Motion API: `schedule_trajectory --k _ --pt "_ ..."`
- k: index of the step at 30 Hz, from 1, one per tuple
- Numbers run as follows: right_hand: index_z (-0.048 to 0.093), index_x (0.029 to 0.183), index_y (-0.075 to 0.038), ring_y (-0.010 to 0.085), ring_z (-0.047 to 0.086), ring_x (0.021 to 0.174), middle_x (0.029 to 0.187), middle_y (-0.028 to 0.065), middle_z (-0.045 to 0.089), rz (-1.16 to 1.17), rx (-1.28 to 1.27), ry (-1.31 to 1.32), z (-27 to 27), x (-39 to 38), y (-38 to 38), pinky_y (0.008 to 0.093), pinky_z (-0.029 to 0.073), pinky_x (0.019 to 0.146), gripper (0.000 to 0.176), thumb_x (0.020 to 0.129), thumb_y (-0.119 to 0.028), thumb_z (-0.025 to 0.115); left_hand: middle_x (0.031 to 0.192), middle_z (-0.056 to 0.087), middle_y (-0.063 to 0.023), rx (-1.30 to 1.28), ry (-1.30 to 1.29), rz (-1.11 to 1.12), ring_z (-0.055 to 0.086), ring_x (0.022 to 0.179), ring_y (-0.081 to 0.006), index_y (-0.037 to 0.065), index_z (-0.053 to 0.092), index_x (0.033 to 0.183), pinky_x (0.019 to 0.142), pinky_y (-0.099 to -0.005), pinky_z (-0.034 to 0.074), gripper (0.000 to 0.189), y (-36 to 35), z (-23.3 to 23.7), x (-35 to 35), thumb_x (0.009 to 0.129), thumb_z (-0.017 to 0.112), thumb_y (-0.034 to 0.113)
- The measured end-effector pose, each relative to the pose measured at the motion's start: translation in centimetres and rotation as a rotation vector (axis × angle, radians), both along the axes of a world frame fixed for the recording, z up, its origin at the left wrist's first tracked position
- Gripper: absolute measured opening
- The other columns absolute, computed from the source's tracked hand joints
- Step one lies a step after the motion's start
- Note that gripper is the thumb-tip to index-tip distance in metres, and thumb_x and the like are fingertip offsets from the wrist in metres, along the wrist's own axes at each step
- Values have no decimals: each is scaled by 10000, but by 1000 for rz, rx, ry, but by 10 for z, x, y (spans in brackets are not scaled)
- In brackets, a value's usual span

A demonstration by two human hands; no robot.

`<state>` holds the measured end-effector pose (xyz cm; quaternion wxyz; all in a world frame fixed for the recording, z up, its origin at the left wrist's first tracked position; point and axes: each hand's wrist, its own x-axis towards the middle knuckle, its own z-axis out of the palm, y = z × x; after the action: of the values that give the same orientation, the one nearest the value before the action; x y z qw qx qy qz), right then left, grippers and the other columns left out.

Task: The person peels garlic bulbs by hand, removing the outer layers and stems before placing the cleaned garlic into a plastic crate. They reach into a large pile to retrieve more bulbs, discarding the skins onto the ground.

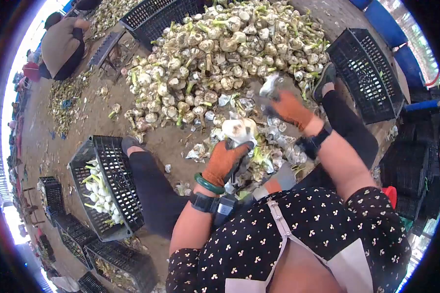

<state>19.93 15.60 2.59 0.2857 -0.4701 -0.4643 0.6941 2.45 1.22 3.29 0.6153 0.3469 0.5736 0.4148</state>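
Observation:
My left hand (230, 158), in an orange glove with a dark palm, is closed around a garlic bulb (238, 129) with loose white skin. My right hand (291, 108), gloved the same way, is up and to the right of that bulb. Motion smears its fingers, and I cannot tell whether they grip the whitish scrap (270, 85) at their tips. Beyond both hands rises a big heap of garlic bulbs (215, 53), soil-stained, some with green stem stubs. Shed garlic skins (278, 139) litter the ground below my hands.
A black crate (117, 180) with white trimmed garlic stands left of my leg. Another black crate (366, 73) stands at the right, and one more (156, 22) behind the heap. More crates (117, 261) line the lower left. A person (61, 46) crouches at upper left.

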Motion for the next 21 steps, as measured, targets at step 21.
schedule_trajectory --k 21 --pt "567 985 -51 316 576 803 914 148 583 278 1096 -534 -3 -30 -34 371 465 697 429 655 -295 689 736 619 -110 422 685 319 594 592 -253 -4 551 926 548 -374 477 328 11 -46 2 745 610 264"
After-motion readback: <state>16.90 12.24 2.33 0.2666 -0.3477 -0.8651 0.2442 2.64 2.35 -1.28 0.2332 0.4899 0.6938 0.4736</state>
